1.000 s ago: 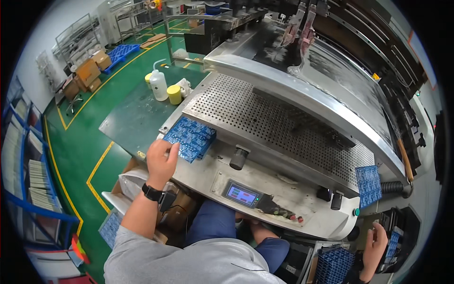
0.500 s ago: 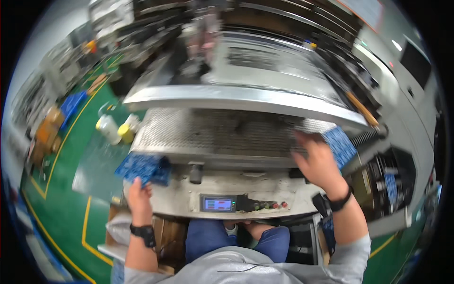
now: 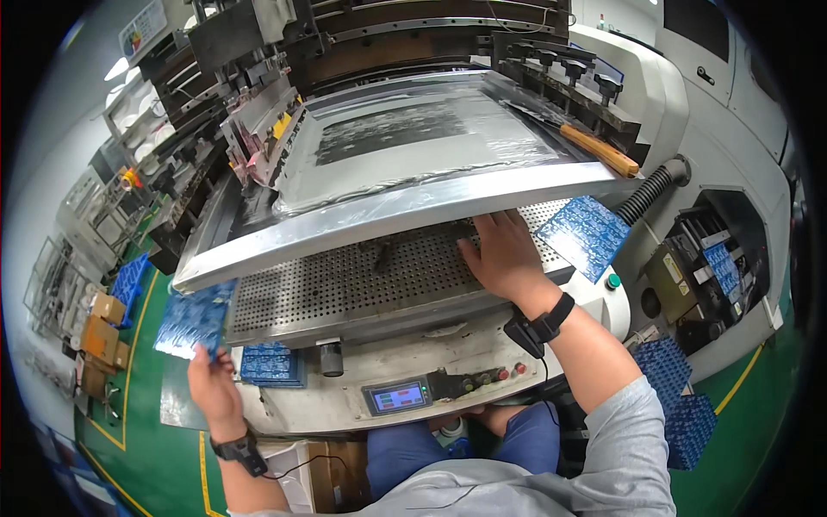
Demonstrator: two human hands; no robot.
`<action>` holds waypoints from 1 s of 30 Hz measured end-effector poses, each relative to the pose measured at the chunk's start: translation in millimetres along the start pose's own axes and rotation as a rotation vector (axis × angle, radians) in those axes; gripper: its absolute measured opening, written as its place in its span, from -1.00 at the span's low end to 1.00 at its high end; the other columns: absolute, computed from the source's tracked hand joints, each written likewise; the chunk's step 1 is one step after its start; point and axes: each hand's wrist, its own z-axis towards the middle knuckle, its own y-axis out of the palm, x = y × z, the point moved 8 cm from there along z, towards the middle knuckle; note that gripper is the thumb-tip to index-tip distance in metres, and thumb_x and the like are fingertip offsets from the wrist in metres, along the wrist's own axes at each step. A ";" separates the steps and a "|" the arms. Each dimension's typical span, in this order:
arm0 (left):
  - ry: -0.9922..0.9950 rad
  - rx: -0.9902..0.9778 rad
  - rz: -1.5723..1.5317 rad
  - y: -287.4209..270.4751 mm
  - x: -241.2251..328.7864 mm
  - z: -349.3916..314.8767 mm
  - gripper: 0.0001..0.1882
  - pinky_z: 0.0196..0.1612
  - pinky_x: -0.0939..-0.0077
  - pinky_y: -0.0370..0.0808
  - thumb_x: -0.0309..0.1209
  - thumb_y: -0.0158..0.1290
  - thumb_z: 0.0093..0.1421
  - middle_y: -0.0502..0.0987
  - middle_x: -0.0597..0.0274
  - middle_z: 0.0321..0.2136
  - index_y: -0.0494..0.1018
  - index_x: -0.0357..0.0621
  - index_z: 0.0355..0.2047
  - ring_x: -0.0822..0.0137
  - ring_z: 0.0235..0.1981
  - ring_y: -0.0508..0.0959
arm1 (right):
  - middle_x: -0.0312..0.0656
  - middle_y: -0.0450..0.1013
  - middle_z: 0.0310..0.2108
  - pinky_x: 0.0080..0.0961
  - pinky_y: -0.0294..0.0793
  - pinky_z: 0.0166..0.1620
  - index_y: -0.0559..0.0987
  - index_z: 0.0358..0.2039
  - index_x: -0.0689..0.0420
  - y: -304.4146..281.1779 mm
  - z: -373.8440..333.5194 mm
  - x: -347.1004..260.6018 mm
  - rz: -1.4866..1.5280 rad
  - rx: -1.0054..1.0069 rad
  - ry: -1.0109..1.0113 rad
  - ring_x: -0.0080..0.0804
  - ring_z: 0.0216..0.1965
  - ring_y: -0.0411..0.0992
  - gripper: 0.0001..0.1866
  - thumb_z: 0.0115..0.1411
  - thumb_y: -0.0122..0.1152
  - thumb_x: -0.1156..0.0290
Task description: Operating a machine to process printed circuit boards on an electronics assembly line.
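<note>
My left hand [image 3: 213, 386] holds a blue circuit board [image 3: 195, 317] up at the left end of a screen printing machine. Under it lies a stack of blue boards [image 3: 269, 363] on the machine's front ledge. My right hand [image 3: 504, 255] lies flat, fingers spread, on the perforated metal table [image 3: 345, 289] under the raised stencil frame [image 3: 405, 155]. Just right of that hand another blue board [image 3: 584, 234] rests at the table's right corner.
A small display panel [image 3: 397, 398] with buttons [image 3: 508, 372] sits on the front ledge. A wooden-handled tool [image 3: 600, 151] lies on the frame's right side. More blue boards [image 3: 676, 388] are stacked low right. Cardboard boxes [image 3: 102, 332] stand on the green floor at left.
My left hand has lifted a blue board off the stack and raised it. My right hand moved left from the right-hand board onto the perforated table. My head has turned.
</note>
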 end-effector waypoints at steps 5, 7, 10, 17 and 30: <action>-0.185 -0.445 -0.125 129.0 -10.6 7.3 -0.77 -0.36 0.49 0.38 -0.26 -0.03 0.37 0.50 0.24 -0.34 0.44 -0.16 -0.13 0.38 -0.39 0.45 | 0.20 0.33 0.10 -0.08 0.22 0.26 0.34 0.14 0.33 2.3 -0.7 8.7 0.020 -0.051 0.095 0.18 0.19 0.23 -0.41 0.18 0.22 0.27; -0.246 -0.507 -0.193 171.1 -23.5 3.2 -0.79 -0.36 0.49 0.40 -0.29 -0.03 0.36 0.50 0.24 -0.31 0.43 -0.13 -0.10 0.37 -0.39 0.46 | 0.20 0.32 0.11 -0.08 0.23 0.26 0.33 0.14 0.33 0.9 -0.7 10.4 0.031 -0.037 0.105 0.18 0.19 0.22 -0.40 0.17 0.23 0.26; -0.495 -0.636 -0.151 225.3 -54.0 -0.9 -0.77 -0.33 0.48 0.40 -0.27 -0.05 0.36 0.51 0.24 -0.30 0.41 -0.08 -0.06 0.37 -0.38 0.47 | 0.20 0.32 0.12 -0.09 0.23 0.27 0.32 0.15 0.34 -0.3 -1.2 14.3 0.047 -0.032 0.137 0.18 0.20 0.22 -0.37 0.15 0.24 0.26; -0.659 -0.897 0.007 288.7 -91.5 -7.6 -0.75 -0.22 0.41 0.43 -0.30 -0.07 0.39 0.51 0.20 -0.27 0.35 -0.02 0.04 0.32 -0.26 0.50 | 0.15 0.36 0.05 -0.10 0.32 0.19 0.39 0.06 0.33 -2.5 -3.9 18.7 0.055 0.031 0.145 0.12 0.11 0.30 -0.43 0.10 0.28 0.29; 0.651 -0.998 0.940 253.3 -47.4 11.9 -0.59 0.03 0.36 0.47 -0.19 -0.02 0.38 0.51 0.09 -0.05 0.41 -0.22 0.09 0.24 -0.04 0.52 | -0.02 0.47 -0.13 -0.08 0.35 0.14 0.53 -0.11 0.19 0.4 -5.7 16.1 0.051 0.081 0.053 0.00 0.03 0.36 -0.63 0.11 0.25 0.27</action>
